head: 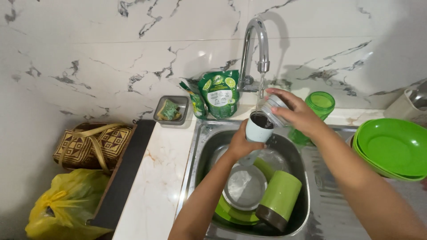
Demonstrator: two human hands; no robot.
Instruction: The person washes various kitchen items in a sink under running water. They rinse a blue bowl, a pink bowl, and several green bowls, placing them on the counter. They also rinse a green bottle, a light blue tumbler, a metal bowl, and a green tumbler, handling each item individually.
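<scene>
My left hand [242,143] grips a pale blue cup [258,128] with a dark inside, held over the steel sink [202,146]. My right hand [297,113] holds a small ribbed clear jar [272,109] tilted against the cup's rim, right under the spout of the chrome tap [257,49]. A thin stream of water runs from the tap onto the jar. Below in the sink lie a green tumbler with a brown base [278,199], a steel plate [243,186] and a green plate [231,214].
Green bowls [391,149] are stacked on the right drainboard, with a green cup [319,104] behind my right hand. A green soap pouch [219,93] and a sponge tray [171,110] stand by the wall. A woven bag [91,144] and a yellow plastic bag [62,202] lie at the left.
</scene>
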